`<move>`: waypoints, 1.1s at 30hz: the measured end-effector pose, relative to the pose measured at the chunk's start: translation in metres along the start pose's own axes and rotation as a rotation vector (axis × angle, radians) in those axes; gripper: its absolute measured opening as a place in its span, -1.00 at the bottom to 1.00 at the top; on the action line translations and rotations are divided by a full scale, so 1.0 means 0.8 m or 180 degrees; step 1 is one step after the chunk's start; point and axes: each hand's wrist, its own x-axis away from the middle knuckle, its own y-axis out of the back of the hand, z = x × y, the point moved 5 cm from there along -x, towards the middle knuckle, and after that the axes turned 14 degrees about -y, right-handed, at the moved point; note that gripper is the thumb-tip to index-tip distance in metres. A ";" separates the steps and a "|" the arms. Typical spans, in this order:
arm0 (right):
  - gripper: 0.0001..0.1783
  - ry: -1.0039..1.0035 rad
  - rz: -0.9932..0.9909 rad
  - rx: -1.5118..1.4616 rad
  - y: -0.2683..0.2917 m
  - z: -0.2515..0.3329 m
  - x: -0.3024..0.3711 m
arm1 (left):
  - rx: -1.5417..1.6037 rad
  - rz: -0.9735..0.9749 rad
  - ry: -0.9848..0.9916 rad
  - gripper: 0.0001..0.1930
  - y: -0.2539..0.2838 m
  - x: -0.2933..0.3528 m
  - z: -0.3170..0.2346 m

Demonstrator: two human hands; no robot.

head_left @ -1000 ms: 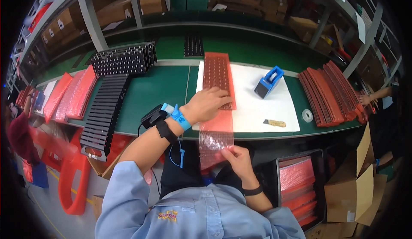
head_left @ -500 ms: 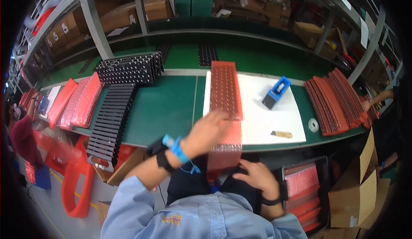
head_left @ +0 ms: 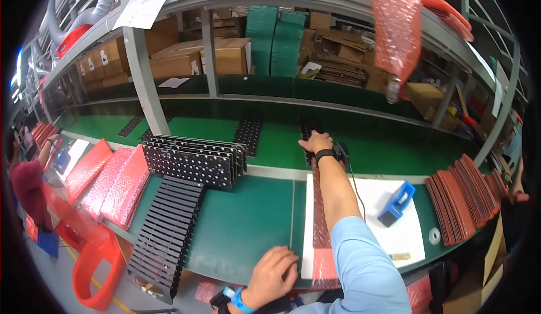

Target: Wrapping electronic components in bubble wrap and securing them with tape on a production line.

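The hands are apart: the right hand covers part of a black panel on the green belt, grip unclear; the left hand curls loosely. The right arm partly hides a red bag near a blue dispenser.

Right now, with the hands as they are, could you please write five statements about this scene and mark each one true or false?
1. The right hand is at a black, white-dotted panel on the green conveyor belt. True.
2. The white tape roll lies to the right of the white sheet. True.
3. The left hand holds the blue handheld tool. False: nothing shows in the left hand; the tool rests on the white sheet.
4. The blue wristband is on the right wrist. False: it is on the left wrist; the right one wears a black band.
5. Several black, white-dotted panels stand on edge to the left of the white sheet. True.
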 end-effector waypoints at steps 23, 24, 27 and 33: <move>-0.33 0.0089 -0.0463 -0.0255 0.089 -0.154 0.257 | 0.0394 0.0289 -0.0178 -0.73 -0.010 0.003 0.012; -0.33 0.0077 -0.0428 -0.0193 0.086 -0.154 0.264 | 0.0393 0.0296 -0.0163 -0.74 -0.011 0.006 0.009; -0.33 0.0121 -0.0437 -0.0190 0.084 -0.145 0.271 | 0.0383 0.0308 -0.0133 -0.74 -0.012 0.012 0.001; -0.33 0.0155 -0.0473 -0.0115 0.074 -0.160 0.272 | 0.0417 0.0433 -0.0059 -0.71 -0.022 0.012 -0.008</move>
